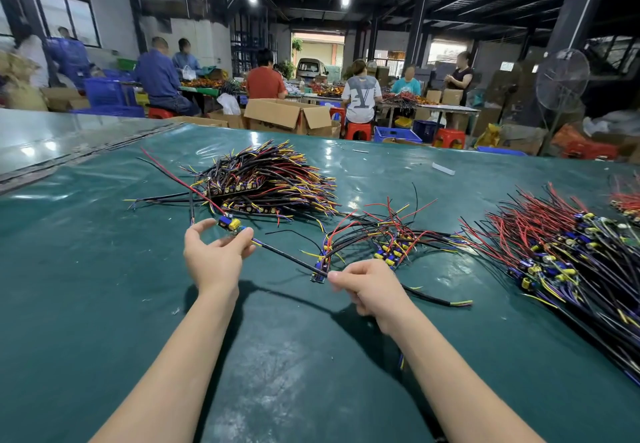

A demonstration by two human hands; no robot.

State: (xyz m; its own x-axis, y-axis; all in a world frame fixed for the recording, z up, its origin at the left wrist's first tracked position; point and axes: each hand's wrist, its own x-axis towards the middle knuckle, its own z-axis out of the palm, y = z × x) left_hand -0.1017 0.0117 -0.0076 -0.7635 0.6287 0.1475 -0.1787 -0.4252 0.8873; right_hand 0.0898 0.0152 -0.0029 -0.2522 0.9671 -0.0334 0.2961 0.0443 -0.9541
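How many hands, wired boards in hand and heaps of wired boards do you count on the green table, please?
Hands: 2, the left hand and the right hand
Boards in hand: 1, the held wired board
Heaps: 4, the back heap, middle heap, right heap and edge heap, which is cut off
Total: 7

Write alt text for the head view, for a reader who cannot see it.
Two hands hold a black cable between them above a green table: the left hand pinches the small board at its end, and the right hand pinches the cable further along. Beyond lie piles of wired boards; people sit working behind.
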